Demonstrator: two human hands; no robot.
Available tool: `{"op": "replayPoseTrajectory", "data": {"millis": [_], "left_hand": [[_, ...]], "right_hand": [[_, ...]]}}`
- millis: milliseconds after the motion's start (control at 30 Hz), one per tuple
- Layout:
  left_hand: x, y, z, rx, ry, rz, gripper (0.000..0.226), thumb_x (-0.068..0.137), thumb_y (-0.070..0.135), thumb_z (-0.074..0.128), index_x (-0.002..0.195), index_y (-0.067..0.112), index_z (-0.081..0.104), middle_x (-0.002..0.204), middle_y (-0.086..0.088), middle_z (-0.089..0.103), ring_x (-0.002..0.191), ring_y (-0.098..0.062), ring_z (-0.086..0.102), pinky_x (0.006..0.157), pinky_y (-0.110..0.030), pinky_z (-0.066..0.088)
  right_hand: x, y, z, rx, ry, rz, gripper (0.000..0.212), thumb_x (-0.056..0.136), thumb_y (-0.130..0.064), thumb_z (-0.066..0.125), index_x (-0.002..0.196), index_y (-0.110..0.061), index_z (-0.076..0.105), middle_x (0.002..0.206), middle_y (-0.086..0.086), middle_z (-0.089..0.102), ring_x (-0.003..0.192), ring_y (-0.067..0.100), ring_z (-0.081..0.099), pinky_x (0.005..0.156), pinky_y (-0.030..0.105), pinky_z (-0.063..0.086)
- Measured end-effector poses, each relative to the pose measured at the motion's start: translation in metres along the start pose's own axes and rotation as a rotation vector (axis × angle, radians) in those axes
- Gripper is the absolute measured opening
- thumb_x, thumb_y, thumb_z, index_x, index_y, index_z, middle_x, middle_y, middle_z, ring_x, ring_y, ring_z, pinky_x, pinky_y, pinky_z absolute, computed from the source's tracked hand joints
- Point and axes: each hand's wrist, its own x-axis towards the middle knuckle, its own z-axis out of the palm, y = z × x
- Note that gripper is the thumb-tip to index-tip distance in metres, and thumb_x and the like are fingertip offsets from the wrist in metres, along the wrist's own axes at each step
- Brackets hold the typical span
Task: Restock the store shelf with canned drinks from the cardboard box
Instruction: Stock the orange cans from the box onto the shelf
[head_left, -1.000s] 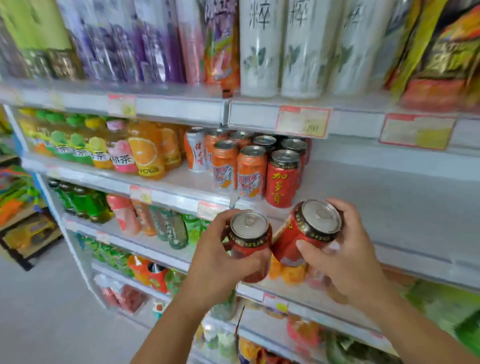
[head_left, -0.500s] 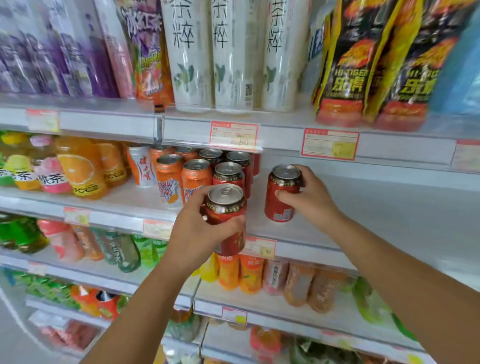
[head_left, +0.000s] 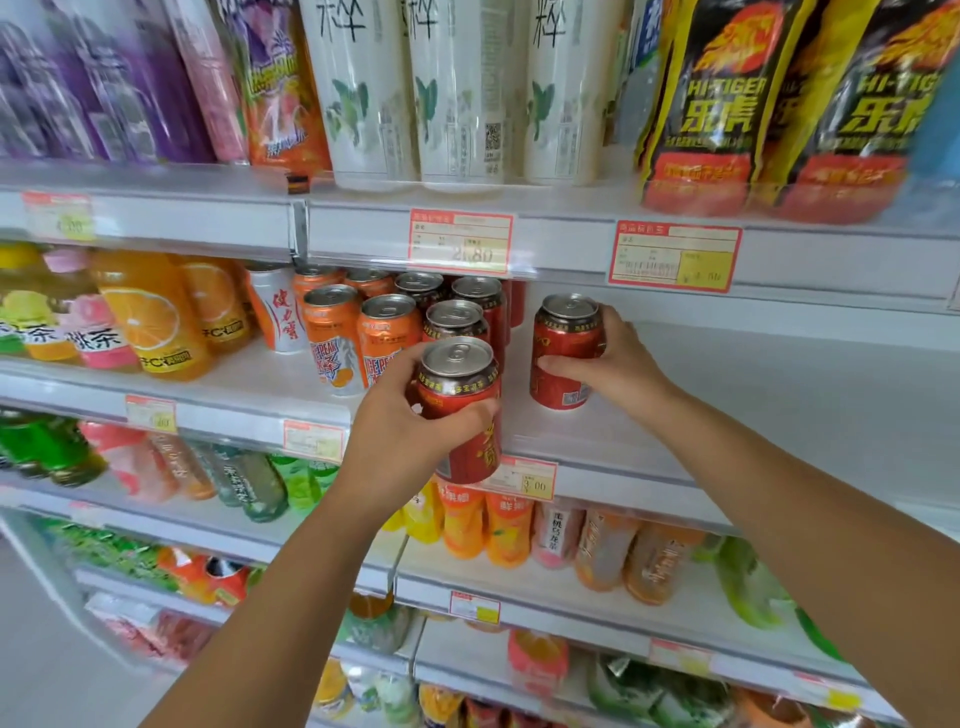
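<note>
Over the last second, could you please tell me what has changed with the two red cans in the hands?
The right hand carried its red can up and forward onto the shelf, where it stands upright beside the shelved red cans, still gripped. The left hand lifted the other red can to the shelf's front edge, not yet set down. Both hands keep their grips; the shelved red cans look unmoved.

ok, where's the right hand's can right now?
Head view, centre-right: red can stands on the shelf, held by the right hand, just right of the stocked red cans.
</note>
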Motion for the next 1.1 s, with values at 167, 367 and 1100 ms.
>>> {"op": "replayPoseTrajectory", "data": {"millis": [167,367,1100], "left_hand": [[0.004,-0.002,-0.005,0.011,0.009,0.006,0.051,0.072,0.017,0.085,0.112,0.037,0.06,0.099,0.019,0.071,0.091,0.004,0.065,0.072,-0.007,0.049],[0.011,0.002,-0.014,0.005,0.018,0.023,0.05,0.073,0.014,0.083,0.109,0.038,0.06,0.096,0.027,0.071,0.089,0.008,0.065,0.072,-0.007,0.049],[0.009,-0.017,-0.015,-0.019,0.049,0.074,0.062,0.061,0.037,0.083,0.119,0.036,0.061,0.107,0.017,0.072,0.1,-0.003,0.067,0.086,-0.028,0.053]], "right_hand": [[0.014,0.004,-0.003,0.16,-0.071,0.028,0.086,0.075,-0.009,0.078,0.143,-0.018,0.026,0.126,0.003,0.055,0.112,0.02,0.057,0.079,0.03,0.05],[0.035,0.01,0.006,0.055,-0.016,-0.007,0.065,0.075,-0.021,0.082,0.127,-0.013,0.044,0.118,0.003,0.056,0.102,0.019,0.057,0.072,0.025,0.046],[0.128,0.044,0.026,-0.117,0.115,-0.059,0.068,0.089,-0.042,0.063,0.144,-0.02,0.03,0.135,0.012,0.057,0.119,0.031,0.057,0.102,0.039,0.044]]}}
